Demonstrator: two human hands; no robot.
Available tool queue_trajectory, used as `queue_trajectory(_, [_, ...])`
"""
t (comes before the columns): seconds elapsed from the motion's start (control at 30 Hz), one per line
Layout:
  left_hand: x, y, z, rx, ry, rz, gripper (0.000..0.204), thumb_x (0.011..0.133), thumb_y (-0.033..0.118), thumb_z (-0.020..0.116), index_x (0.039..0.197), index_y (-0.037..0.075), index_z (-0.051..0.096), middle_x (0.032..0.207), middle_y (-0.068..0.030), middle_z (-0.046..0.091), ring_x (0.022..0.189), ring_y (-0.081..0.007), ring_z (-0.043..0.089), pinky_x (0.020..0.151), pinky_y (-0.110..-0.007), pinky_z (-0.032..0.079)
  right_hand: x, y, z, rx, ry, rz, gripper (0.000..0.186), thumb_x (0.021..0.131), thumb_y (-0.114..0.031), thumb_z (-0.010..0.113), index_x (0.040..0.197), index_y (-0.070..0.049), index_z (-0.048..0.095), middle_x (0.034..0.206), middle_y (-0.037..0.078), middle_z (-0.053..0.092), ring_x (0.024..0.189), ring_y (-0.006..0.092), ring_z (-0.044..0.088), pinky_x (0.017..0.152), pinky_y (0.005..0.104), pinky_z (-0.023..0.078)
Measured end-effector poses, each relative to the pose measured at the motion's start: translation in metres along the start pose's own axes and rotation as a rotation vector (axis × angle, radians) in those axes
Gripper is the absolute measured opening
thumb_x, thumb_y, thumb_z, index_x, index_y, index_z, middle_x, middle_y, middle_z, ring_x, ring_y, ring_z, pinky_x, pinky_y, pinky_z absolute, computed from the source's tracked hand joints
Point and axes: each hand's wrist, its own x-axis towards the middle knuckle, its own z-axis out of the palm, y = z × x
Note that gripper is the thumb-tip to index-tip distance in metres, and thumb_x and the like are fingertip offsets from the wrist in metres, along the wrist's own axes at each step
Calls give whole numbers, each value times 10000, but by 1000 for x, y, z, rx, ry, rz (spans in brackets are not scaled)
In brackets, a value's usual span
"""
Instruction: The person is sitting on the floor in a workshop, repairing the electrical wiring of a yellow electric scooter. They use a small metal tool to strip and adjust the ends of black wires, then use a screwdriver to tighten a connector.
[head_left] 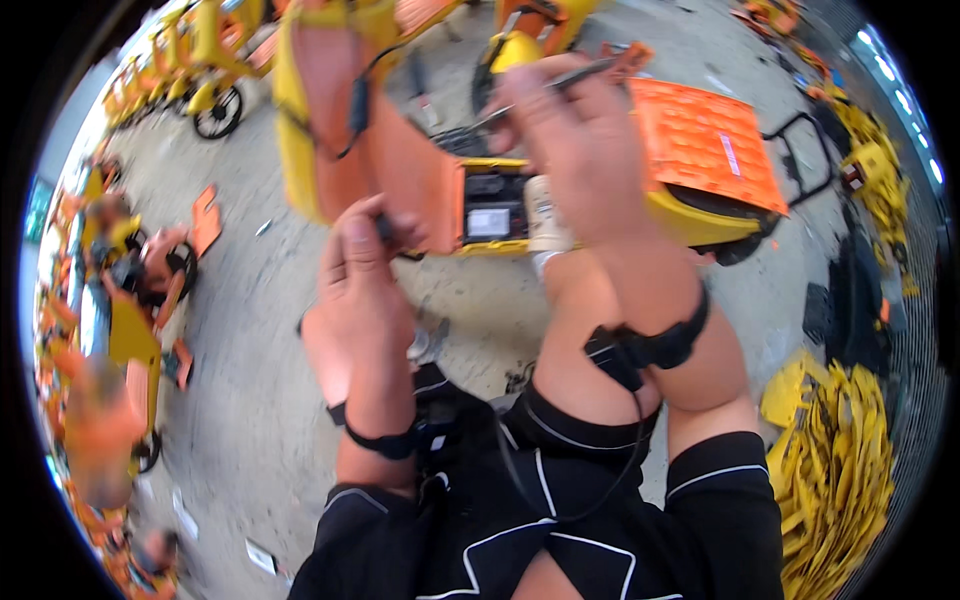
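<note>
My right hand [590, 150] is raised over a yellow and orange scooter [430, 190], closed around a slim grey metal tool [578, 75]; its exact kind is unclear. The tool's narrow end points down and left. Lower and to the left, my left hand [362, 275] is closed, with a small dark piece [384, 226] at its fingertips that I cannot make out. Between the hands, the scooter's floor compartment [463, 215] lies uncovered, showing a black unit [490, 190] with a white label. A black cable [358, 105] with a thicker connector hangs beside the front panel.
An orange bumpy panel [710, 145] rests on the scooter's rear. Stacked yellow panels [830, 470] and black parts [855, 290] lie at right. More scooters [215, 100] stand at far left, with people [105, 430] among them. Orange scraps [205, 220] lie on the concrete floor.
</note>
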Motion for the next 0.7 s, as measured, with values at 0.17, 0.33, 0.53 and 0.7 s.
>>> queue_trajectory(0.17, [15, -11, -3, 47, -8, 113, 304, 1036, 169, 554, 1292, 6, 544, 926, -79, 641, 807, -143, 614, 734, -269, 516, 5, 7, 7, 44, -78, -5, 165, 984, -200, 652, 1003, -36, 636, 825, 5, 642, 714, 56, 609, 612, 221, 486])
queue_trajectory(0.33, [11, -8, 1, -226, -249, -80, 427, 1019, 194, 580, 1379, -21, 498, 893, -78, 604, 792, -161, 542, 756, -287, 453, 26, -5, -24, 127, -201, 186, 187, 993, -220, 635, 1035, -37, 632, 856, 13, 661, 740, 74, 632, 607, 223, 493])
queue_trajectory(0.53, [15, 3, 2, -392, -496, -113, 333, 1016, 197, 585, 1289, 7, 576, 881, -72, 606, 760, -162, 534, 739, -308, 433, 46, -17, -134, 155, 9, 215, 254, 1006, -285, 598, 1033, -36, 642, 954, 70, 691, 817, 157, 675, 674, 270, 523])
queue_trajectory(0.7, [15, 2, -8, -482, -493, -144, 270, 1013, 210, 582, 1205, 20, 573, 868, -56, 588, 766, -165, 534, 788, -340, 429, 36, 20, -289, -444, 261, 420, 334, 970, -309, 647, 1035, 19, 658, 867, 82, 697, 769, 150, 675, 660, 292, 528])
